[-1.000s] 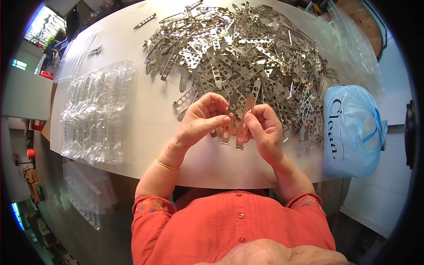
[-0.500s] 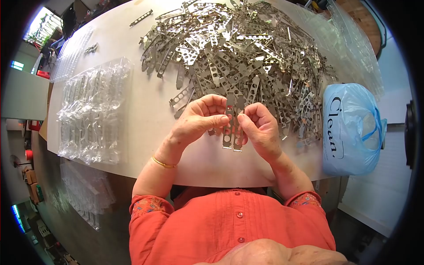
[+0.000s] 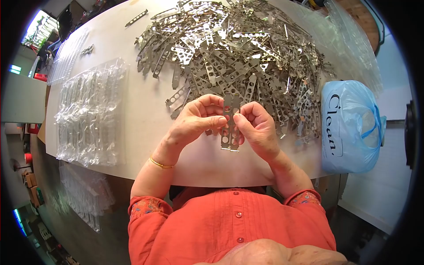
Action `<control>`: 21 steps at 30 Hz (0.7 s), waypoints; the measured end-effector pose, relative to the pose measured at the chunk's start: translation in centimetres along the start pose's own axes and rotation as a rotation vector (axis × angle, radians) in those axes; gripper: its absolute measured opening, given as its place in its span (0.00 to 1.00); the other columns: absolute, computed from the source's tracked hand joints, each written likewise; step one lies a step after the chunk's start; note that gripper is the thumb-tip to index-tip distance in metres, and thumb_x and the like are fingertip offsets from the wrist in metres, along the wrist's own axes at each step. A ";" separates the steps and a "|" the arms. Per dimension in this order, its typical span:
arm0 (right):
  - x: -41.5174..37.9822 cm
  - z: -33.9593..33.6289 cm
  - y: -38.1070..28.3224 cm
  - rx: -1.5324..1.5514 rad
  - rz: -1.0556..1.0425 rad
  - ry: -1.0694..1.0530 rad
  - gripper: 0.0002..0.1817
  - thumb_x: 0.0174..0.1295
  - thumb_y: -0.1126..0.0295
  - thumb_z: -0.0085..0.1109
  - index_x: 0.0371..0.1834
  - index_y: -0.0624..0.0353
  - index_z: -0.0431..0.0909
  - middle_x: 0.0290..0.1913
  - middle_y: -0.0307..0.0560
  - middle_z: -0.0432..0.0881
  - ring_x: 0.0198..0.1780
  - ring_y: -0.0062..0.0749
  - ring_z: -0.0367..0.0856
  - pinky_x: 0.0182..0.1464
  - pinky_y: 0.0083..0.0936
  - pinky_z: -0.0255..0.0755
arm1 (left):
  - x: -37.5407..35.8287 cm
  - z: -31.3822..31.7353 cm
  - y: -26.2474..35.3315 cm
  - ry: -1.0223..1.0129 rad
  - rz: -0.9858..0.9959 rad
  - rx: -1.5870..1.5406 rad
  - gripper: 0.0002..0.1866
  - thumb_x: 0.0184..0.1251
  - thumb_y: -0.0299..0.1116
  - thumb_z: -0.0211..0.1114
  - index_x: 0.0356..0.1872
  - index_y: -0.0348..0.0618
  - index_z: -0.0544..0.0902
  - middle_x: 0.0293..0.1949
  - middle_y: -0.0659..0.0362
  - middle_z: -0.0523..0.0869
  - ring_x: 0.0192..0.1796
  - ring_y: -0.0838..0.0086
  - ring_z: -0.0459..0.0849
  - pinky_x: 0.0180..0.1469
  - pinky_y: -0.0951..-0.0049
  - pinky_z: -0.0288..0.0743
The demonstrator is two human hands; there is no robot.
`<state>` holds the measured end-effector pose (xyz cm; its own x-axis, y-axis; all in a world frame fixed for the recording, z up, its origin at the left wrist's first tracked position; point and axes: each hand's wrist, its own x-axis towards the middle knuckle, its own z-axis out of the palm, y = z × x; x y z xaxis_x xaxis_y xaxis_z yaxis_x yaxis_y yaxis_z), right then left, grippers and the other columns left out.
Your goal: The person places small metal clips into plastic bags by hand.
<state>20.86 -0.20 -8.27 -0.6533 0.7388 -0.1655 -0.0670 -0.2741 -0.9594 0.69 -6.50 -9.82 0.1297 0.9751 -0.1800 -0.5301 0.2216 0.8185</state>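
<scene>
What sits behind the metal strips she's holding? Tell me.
Behind the held strips, gripped by the left hand and right hand, lies the heap of perforated metal strips on the table. The hands cover its nearest pieces.

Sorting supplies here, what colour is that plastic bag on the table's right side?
Light blue plastic bag with dark "Clean" lettering, shown in the head view.

Daylight enters a window [image 3: 37,26] at far left above a pale table [image 3: 145,115]; boxes [image 3: 32,181] stand on the floor at left
</scene>
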 end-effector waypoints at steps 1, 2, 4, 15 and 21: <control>0.0 0.0 0.0 -0.001 0.002 0.001 0.05 0.74 0.72 0.58 0.42 0.59 0.72 0.32 0.37 0.82 0.26 0.13 0.78 0.25 0.13 0.74 | -0.1 0.1 0.1 0.000 -0.011 -0.001 0.19 0.66 0.26 0.73 0.56 0.40 0.77 0.44 0.56 0.90 0.37 0.78 0.88 0.35 0.79 0.79; 0.0 0.0 0.0 -0.007 0.000 0.000 0.05 0.74 0.72 0.58 0.42 0.59 0.72 0.32 0.37 0.82 0.26 0.13 0.78 0.25 0.13 0.74 | 0.0 -0.1 -0.1 0.000 -0.012 -0.002 0.19 0.66 0.26 0.73 0.56 0.40 0.77 0.44 0.56 0.90 0.37 0.78 0.88 0.35 0.79 0.79; 0.0 0.0 0.0 -0.012 -0.001 0.002 0.05 0.74 0.72 0.58 0.42 0.59 0.72 0.32 0.37 0.82 0.26 0.13 0.78 0.25 0.13 0.74 | 0.1 -0.4 -0.5 -0.009 0.005 -0.015 0.22 0.65 0.24 0.73 0.59 0.39 0.76 0.46 0.54 0.89 0.40 0.74 0.89 0.39 0.75 0.82; 0.0 -0.1 0.0 0.013 0.013 -0.020 0.05 0.74 0.73 0.57 0.42 0.59 0.71 0.33 0.38 0.81 0.26 0.13 0.77 0.25 0.14 0.74 | 0.2 -0.7 -0.6 -0.021 -0.011 -0.011 0.21 0.66 0.23 0.72 0.58 0.39 0.76 0.47 0.53 0.89 0.43 0.73 0.89 0.40 0.72 0.84; 0.0 0.0 0.0 0.034 0.016 -0.014 0.05 0.74 0.73 0.57 0.42 0.59 0.71 0.33 0.38 0.81 0.27 0.13 0.78 0.25 0.14 0.75 | 0.1 -0.6 -0.3 -0.025 -0.024 0.014 0.21 0.66 0.23 0.72 0.59 0.38 0.76 0.47 0.53 0.89 0.44 0.73 0.89 0.41 0.73 0.84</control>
<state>20.90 -0.19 -8.27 -0.6648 0.7257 -0.1772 -0.0816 -0.3064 -0.9484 0.32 -6.48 -10.37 0.1629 0.9690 -0.1858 -0.5147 0.2441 0.8219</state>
